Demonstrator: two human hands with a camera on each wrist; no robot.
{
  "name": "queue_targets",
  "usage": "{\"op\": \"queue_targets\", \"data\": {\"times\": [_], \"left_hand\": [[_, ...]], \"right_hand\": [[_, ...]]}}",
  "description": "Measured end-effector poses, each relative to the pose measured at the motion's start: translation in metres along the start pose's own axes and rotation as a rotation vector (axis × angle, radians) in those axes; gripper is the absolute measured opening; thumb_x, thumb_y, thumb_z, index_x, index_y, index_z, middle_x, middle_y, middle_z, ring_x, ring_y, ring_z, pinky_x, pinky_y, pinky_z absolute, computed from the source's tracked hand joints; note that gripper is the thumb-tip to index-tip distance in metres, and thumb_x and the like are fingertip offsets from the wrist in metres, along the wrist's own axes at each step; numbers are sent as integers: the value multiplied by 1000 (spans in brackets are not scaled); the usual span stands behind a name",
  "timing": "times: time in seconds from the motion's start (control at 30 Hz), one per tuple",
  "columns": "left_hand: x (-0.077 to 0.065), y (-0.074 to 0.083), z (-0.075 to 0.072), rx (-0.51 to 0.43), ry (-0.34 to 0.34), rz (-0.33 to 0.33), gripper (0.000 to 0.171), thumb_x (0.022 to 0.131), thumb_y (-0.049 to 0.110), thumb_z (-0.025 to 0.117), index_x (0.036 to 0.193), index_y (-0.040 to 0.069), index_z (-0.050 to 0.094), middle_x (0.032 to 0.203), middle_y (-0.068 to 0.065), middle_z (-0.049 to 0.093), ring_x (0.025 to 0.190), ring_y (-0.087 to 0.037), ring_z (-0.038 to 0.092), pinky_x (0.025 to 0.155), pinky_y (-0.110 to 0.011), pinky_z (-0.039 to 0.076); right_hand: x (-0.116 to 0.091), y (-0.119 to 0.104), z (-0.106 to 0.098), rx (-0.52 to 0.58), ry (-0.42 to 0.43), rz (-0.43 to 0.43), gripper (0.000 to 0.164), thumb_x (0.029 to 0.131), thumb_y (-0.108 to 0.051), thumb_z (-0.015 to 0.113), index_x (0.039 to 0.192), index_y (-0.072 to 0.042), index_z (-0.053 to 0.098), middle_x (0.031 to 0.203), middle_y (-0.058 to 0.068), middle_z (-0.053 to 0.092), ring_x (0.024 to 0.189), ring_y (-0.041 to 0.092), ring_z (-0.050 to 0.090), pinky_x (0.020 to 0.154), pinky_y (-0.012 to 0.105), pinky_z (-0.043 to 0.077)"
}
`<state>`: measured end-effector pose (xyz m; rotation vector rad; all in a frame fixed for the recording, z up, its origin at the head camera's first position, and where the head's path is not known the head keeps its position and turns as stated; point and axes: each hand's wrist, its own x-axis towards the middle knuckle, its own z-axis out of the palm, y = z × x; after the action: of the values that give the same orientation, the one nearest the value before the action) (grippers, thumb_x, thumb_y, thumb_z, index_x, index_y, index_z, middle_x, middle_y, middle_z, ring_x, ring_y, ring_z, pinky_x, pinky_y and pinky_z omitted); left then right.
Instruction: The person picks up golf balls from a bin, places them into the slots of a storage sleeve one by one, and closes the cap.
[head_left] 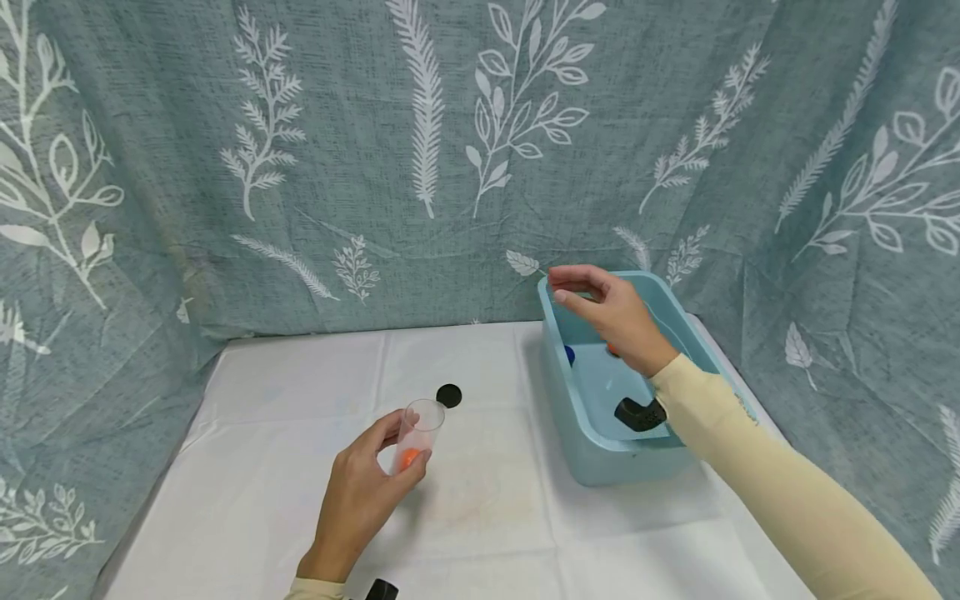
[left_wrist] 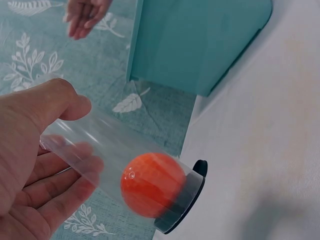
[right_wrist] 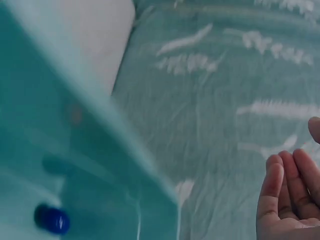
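Note:
My left hand (head_left: 367, 479) grips a clear plastic tube (head_left: 426, 417) with its fingers and thumb on either side. An orange ball (left_wrist: 153, 185) lies inside, near the tube's lower end. On the table, just beyond the tube, is a black disc (head_left: 448, 396); in the left wrist view it overlaps the tube's far end. Over the light blue bin (head_left: 630, 467) hovers my right hand (head_left: 611, 312), fingers loosely bent and holding nothing. Within the bin sit a blue ball (right_wrist: 54, 221) and an orange thing (head_left: 612, 350) mostly hidden by the right hand.
A white cloth covers the table (head_left: 480, 533). Behind and beside it hangs a green-grey curtain (head_left: 337, 167) with white leaf patterns. The bin stands at the table's right, close to the curtain, its walls rising well above the tabletop.

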<state>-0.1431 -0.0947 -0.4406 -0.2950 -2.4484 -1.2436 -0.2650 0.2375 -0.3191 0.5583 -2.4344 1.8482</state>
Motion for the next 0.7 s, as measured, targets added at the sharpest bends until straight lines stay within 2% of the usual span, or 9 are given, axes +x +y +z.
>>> {"op": "queue_targets", "data": {"times": [0.13, 0.27, 0.5, 0.7], "left_hand": [[1, -1, -2, 12, 6, 0, 51, 81, 18, 85, 128, 10, 66, 114, 5, 72, 102, -11, 68, 85, -39, 54], [0, -3, -3, 9, 2, -19, 51, 81, 18, 84, 128, 12, 65, 114, 6, 72, 103, -10, 68, 86, -39, 54], [-2, -5, -3, 17, 12, -25, 51, 80, 17, 85, 126, 13, 66, 113, 7, 72, 102, -9, 67, 86, -39, 54], [-4, -6, -4, 8, 12, -69, 49, 80, 17, 84, 126, 15, 66, 112, 8, 72, 101, -7, 67, 86, -39, 54]], "right_hand": [[8, 12, -17, -82, 38, 65, 44, 97, -32, 70, 136, -14, 61, 134, 3, 61, 123, 18, 57, 105, 38, 46], [14, 28, -28, -173, 31, 127, 44, 98, -34, 69, 136, -13, 61, 135, 5, 61, 123, 22, 56, 107, 44, 44], [19, 60, -41, -377, -85, 229, 51, 98, -34, 68, 141, -9, 56, 140, 15, 57, 126, 30, 54, 104, 53, 46], [33, 88, -41, -517, -191, 199, 50, 97, -25, 70, 139, -2, 56, 140, 19, 56, 123, 35, 57, 100, 51, 50]]}}
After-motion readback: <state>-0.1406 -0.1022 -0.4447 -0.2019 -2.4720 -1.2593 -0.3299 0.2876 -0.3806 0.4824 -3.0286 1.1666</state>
